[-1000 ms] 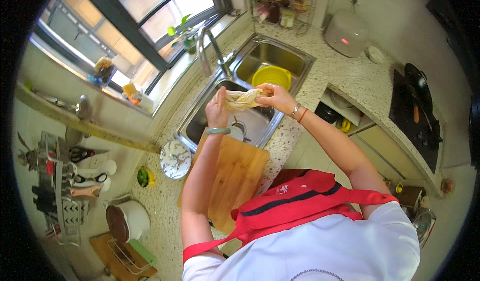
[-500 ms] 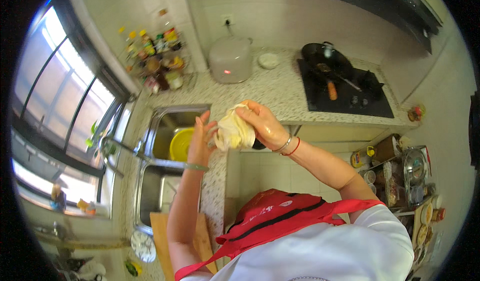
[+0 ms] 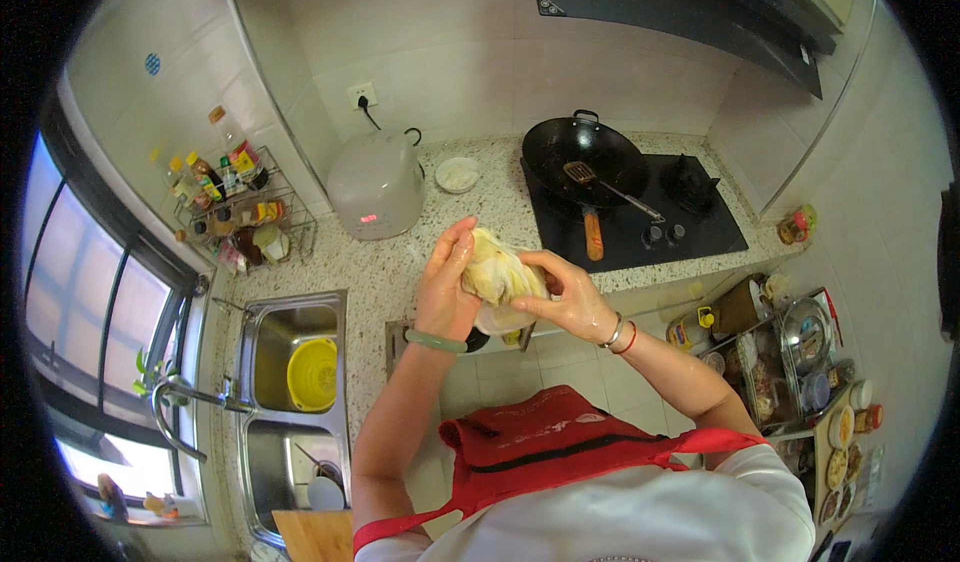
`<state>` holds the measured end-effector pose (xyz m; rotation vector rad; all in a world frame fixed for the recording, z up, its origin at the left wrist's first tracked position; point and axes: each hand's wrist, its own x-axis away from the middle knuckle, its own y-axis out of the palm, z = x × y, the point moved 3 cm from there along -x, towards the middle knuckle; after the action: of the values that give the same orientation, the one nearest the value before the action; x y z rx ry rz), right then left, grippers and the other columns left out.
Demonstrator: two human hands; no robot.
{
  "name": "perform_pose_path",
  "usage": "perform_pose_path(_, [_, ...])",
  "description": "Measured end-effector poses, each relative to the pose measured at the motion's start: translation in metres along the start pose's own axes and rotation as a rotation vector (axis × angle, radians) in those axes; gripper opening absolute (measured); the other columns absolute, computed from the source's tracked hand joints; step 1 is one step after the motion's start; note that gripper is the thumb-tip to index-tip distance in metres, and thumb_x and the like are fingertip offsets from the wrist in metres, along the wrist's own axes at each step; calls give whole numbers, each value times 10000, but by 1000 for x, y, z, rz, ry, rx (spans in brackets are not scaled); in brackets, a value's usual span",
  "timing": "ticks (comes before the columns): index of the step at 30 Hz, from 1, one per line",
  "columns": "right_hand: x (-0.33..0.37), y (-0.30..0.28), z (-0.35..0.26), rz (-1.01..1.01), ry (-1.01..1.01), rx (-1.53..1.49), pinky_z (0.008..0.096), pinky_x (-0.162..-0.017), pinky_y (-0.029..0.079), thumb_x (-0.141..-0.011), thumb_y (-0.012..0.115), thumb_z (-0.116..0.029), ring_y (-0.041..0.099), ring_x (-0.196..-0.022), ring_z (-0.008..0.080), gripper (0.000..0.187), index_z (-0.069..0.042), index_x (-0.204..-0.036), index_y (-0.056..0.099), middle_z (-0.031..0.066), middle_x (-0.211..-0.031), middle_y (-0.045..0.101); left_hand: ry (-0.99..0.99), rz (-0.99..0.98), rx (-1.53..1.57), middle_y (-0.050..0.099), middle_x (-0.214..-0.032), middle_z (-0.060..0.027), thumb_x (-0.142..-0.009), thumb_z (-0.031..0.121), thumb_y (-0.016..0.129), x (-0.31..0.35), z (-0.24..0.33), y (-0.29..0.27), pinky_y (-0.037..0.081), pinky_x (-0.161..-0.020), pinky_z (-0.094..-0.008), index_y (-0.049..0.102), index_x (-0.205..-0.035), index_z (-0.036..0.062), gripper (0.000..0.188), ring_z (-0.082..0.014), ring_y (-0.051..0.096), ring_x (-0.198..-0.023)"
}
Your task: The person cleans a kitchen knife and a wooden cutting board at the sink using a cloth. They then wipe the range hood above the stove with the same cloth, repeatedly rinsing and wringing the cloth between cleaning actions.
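Between my hands, in front of the counter's edge, is a crumpled pale yellow and white cloth (image 3: 495, 270) with soft folds. My left hand (image 3: 445, 287) presses its palm and fingers against the cloth's left side; a green bangle circles that wrist. From the right, my right hand (image 3: 572, 302) grips the cloth between thumb and fingers, with a silver bracelet and a red band on the wrist. A paler, rounded part shows below the folds, and I cannot make out whether it belongs to the cloth. Both hands look wet.
A wok (image 3: 575, 152) with a spatula (image 3: 615, 192) sits on the black stove (image 3: 690, 227). A rice cooker (image 3: 375, 187) and a white dish (image 3: 458, 175) stand on the speckled counter. The double sink (image 3: 262, 362) at left holds a yellow basket (image 3: 312, 377). Seasoning bottles (image 3: 215, 182) fill a rack.
My view has swung right, toward the stove. Both hands have moved with the cloth from near the sink to before the counter, and my left hand has come up against the cloth.
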<state>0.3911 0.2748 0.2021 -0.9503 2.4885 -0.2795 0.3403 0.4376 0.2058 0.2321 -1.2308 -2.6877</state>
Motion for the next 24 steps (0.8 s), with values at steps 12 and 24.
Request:
perform_pose_path(12, [-114,3,31,88,-274,388,431,-1035,259,-813,657,-281,355,-1265,321,412,-82,-1168,596,113,-1351,428,-173,-55,131,487,-1255,-76,-957,263,474,-149,-38,-50,400,-990,-351,460,-1279,97,362,-205,472,-1153])
perform_pose_path(24, [-285,-60,88,570,-63,469,318,-664,480,-817,639,-126,593,-767,258,179,0,-945,639,114,-892,611,-300,-379,134,215,-1498,-54,-951,543,288,-261,-7,-16,219,-1098,-409,147,-1465,141,667,-217,254,-1357])
